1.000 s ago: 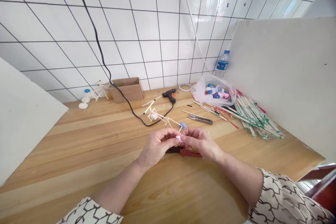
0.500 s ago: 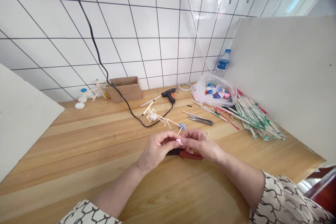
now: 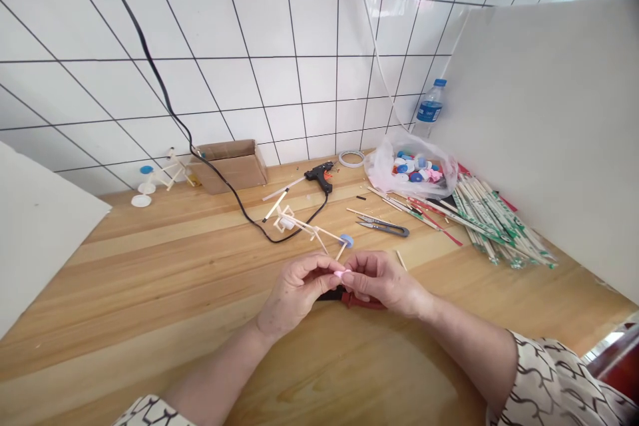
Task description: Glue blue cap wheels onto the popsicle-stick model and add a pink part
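Between the fingertips of both hands is a small pink piece (image 3: 341,273), mostly covered by the fingers, so its exact kind does not show. My left hand (image 3: 300,289) pinches it from the left, and my right hand (image 3: 382,279) from the right. Under the hands lie red-handled pliers (image 3: 355,301), partly hidden. Just beyond them stands a small frame of glued wooden sticks (image 3: 304,225) with a blue bottle cap (image 3: 346,240) at its near end.
A black glue gun (image 3: 319,176) and thread snips (image 3: 383,226) lie farther back. On the right are a plastic bag of bottle caps (image 3: 379,170), wrapped chopsticks (image 3: 492,216) and a water bottle (image 3: 430,110). A cardboard box (image 3: 229,170) stands by the wall; a black cord (image 3: 239,196) crosses the table.
The camera view has tilted down and shifted slightly. Both hands stay together on the pink piece, with only small finger movement.
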`<action>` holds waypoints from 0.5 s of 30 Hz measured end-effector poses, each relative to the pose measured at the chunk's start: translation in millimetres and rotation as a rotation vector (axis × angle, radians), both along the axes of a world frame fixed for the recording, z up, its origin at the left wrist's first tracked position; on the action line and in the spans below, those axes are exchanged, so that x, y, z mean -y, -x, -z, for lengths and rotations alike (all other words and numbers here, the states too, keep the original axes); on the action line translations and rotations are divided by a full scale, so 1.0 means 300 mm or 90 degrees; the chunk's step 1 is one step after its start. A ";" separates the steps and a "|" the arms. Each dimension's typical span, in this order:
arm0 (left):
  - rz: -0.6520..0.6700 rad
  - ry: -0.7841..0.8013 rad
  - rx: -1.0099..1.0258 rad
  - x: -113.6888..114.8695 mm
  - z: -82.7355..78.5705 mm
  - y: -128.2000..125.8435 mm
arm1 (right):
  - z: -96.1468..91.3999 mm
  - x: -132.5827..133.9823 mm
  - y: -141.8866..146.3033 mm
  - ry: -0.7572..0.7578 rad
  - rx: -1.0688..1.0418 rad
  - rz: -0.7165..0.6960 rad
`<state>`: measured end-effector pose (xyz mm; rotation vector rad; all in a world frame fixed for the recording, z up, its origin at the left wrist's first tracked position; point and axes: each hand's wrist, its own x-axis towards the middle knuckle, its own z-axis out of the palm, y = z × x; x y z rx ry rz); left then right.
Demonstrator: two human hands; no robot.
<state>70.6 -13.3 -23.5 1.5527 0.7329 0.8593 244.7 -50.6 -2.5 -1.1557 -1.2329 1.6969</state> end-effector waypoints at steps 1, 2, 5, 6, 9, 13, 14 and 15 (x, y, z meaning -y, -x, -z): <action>-0.003 0.017 0.005 0.000 -0.001 0.000 | -0.002 -0.001 -0.001 0.008 -0.002 0.004; -0.007 0.031 0.006 0.000 -0.002 0.000 | -0.003 -0.002 -0.001 0.015 -0.003 0.006; -0.015 0.047 -0.002 -0.001 -0.008 0.001 | 0.002 -0.004 0.001 0.029 -0.006 0.002; -0.011 0.047 -0.005 -0.002 -0.009 0.002 | 0.005 -0.003 0.002 0.030 -0.004 0.002; 0.013 0.045 0.000 -0.003 -0.009 0.007 | 0.015 -0.001 0.006 0.033 -0.004 0.002; 0.037 0.064 0.010 -0.002 -0.009 0.007 | 0.019 0.005 0.008 0.034 -0.005 -0.002; 0.041 0.071 0.014 -0.002 -0.011 0.006 | 0.018 0.006 0.008 0.032 0.001 -0.003; 0.044 0.079 0.017 -0.001 -0.012 0.005 | 0.017 0.007 0.007 0.029 0.010 -0.006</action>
